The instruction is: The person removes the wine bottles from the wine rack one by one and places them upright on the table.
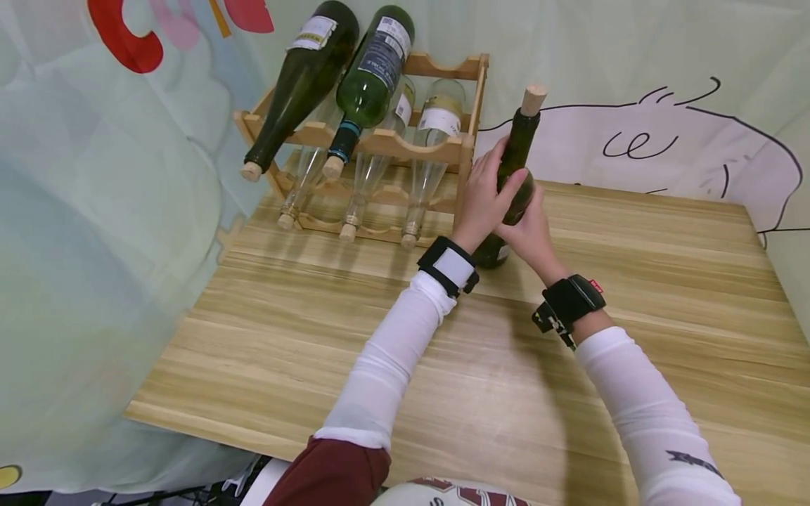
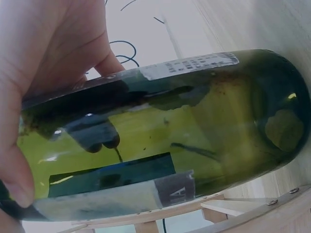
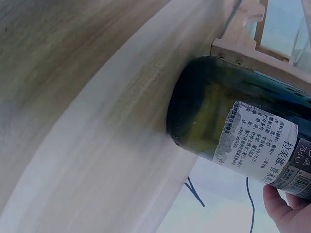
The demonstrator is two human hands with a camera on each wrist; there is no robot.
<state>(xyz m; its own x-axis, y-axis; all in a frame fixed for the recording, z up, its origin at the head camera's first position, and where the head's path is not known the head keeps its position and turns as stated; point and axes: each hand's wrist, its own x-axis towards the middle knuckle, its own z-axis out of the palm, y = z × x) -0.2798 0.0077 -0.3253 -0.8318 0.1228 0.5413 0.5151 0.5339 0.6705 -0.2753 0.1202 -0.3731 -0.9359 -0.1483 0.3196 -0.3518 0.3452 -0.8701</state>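
Observation:
A dark green wine bottle [image 1: 520, 144] stands nearly upright, slightly tilted, with a cork [image 1: 534, 100] in its mouth. My left hand [image 1: 486, 191] grips its upper body from the left. Lower on the right side, my right hand [image 1: 531, 230] holds it too. The right wrist view shows a white printed label [image 3: 260, 141] and a few fingertips [image 3: 277, 204] on the glass. Through the glass in the left wrist view, the bottle [image 2: 146, 136] looks yellow-green. Its base is close to the tabletop; whether they touch I cannot tell.
Left of the bottle, very near it, stands a two-tier wooden wine rack [image 1: 411, 145]. On top lie two corked green bottles [image 1: 304, 77], [image 1: 370, 91]; several clear corked bottles [image 1: 427, 176] lie below. A wood-grain table [image 1: 285, 330] lies underneath, with a printed curtain [image 1: 607, 42] behind.

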